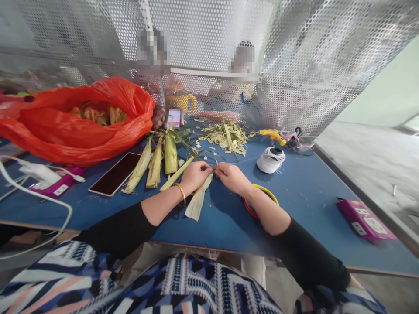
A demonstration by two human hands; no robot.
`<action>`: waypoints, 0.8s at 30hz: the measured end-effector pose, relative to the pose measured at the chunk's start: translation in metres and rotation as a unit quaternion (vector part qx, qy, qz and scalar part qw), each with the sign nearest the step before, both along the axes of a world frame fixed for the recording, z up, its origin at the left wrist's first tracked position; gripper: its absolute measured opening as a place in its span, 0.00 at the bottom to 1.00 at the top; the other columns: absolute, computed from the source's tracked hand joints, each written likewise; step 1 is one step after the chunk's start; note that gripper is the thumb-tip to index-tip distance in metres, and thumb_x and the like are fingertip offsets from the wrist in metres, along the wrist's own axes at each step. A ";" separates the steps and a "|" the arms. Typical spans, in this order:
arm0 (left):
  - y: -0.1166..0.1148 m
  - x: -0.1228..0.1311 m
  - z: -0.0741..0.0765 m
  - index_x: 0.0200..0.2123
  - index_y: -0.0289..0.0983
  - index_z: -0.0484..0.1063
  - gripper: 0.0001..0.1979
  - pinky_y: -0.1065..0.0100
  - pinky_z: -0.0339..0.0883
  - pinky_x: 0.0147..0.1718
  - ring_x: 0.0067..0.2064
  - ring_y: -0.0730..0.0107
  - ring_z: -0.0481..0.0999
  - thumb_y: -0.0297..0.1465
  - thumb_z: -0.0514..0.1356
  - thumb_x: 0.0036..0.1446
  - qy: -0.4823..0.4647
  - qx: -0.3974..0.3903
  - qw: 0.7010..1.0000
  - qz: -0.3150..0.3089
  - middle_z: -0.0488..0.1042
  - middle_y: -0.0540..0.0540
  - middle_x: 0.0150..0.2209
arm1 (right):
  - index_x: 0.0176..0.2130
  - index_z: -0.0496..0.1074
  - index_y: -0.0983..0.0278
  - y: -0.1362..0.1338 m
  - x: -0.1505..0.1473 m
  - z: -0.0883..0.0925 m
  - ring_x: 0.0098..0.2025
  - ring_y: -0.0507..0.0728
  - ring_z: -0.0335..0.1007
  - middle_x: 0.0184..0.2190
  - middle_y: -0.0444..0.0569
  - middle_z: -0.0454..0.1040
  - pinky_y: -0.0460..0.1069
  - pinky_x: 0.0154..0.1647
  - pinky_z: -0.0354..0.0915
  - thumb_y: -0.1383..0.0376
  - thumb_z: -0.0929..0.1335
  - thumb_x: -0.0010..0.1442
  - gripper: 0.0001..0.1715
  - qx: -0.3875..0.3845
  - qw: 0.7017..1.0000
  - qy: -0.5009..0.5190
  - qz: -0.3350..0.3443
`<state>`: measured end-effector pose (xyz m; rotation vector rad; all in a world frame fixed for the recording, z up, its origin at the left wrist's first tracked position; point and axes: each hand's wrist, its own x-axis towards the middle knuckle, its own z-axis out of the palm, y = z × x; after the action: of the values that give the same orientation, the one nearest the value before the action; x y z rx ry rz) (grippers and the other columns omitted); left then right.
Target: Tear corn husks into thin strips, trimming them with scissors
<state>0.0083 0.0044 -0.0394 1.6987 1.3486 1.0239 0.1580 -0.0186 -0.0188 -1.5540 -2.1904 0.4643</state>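
My left hand [197, 175], with a gold bangle at the wrist, is closed on the narrow end of a pale corn husk [199, 201]. The husk's wide end hangs toward me over the blue table. Right beside it, my right hand [231, 176] pinches at the same tip; what lies between its fingers is too small to make out. A thin pale thread runs from near the fingers toward a white spool of thread [271, 160] on the right. Several husk-covered corn pieces [153, 169] lie left of my hands.
Husk scraps [227, 138] are heaped behind my hands. A red plastic bag [49, 139], a phone [115, 174] and a purple power strip [54, 183] are on the left. A red-yellow ring [250, 208] lies under my right forearm. Yellow-handled scissors [273, 134] and a purple box [365, 219] sit right.
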 end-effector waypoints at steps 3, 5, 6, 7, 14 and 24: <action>0.001 -0.002 0.002 0.19 0.38 0.74 0.08 0.71 0.62 0.29 0.27 0.70 0.71 0.24 0.62 0.47 -0.003 -0.010 1.000 -0.005 0.74 0.50 0.22 | 0.24 0.62 0.62 0.000 0.002 0.004 0.33 0.52 0.65 0.28 0.45 0.72 0.45 0.35 0.56 0.73 0.61 0.60 0.14 -0.027 0.999 0.030 0.015; 0.000 -0.002 0.004 0.19 0.37 0.73 0.08 0.72 0.60 0.26 0.25 0.73 0.69 0.24 0.62 0.48 -0.046 -0.037 0.998 -0.009 0.72 0.52 0.20 | 0.24 0.62 0.63 0.000 0.003 0.005 0.32 0.51 0.64 0.28 0.45 0.71 0.45 0.35 0.56 0.73 0.62 0.59 0.14 -0.045 0.998 0.041 0.020; -0.001 -0.003 0.005 0.20 0.37 0.73 0.07 0.73 0.59 0.25 0.23 0.74 0.68 0.24 0.62 0.48 -0.070 -0.055 0.996 -0.012 0.71 0.52 0.19 | 0.24 0.62 0.63 -0.001 0.004 0.006 0.32 0.51 0.63 0.27 0.44 0.70 0.45 0.35 0.56 0.73 0.62 0.59 0.14 -0.052 0.997 0.044 0.021; -0.002 -0.003 0.006 0.21 0.37 0.73 0.07 0.74 0.58 0.22 0.22 0.75 0.66 0.24 0.61 0.49 -0.091 -0.077 0.993 -0.017 0.69 0.53 0.17 | 0.24 0.62 0.63 -0.001 0.004 0.006 0.31 0.51 0.63 0.26 0.43 0.69 0.45 0.34 0.56 0.73 0.62 0.59 0.14 -0.058 0.997 0.046 0.022; -0.002 -0.003 0.013 0.25 0.35 0.69 0.08 0.78 0.53 0.14 0.15 0.80 0.62 0.26 0.57 0.57 -0.137 -0.186 0.968 -0.095 0.67 0.55 0.15 | 0.24 0.65 0.63 0.001 0.009 0.001 0.30 0.50 0.63 0.26 0.43 0.69 0.44 0.33 0.56 0.68 0.63 0.63 0.15 -0.047 0.995 0.075 0.053; 0.002 -0.002 0.014 0.22 0.34 0.69 0.15 0.77 0.58 0.17 0.17 0.82 0.64 0.37 0.70 0.45 -0.135 -0.255 0.952 -0.103 0.68 0.55 0.18 | 0.27 0.76 0.63 0.003 0.011 -0.006 0.33 0.51 0.68 0.33 0.47 0.72 0.46 0.34 0.61 0.68 0.69 0.57 0.08 -0.002 0.983 0.182 -0.029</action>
<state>0.0060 0.0063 -0.0259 1.2292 1.1081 0.6799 0.1688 -0.0155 -0.0248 -1.4014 -1.8614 0.6760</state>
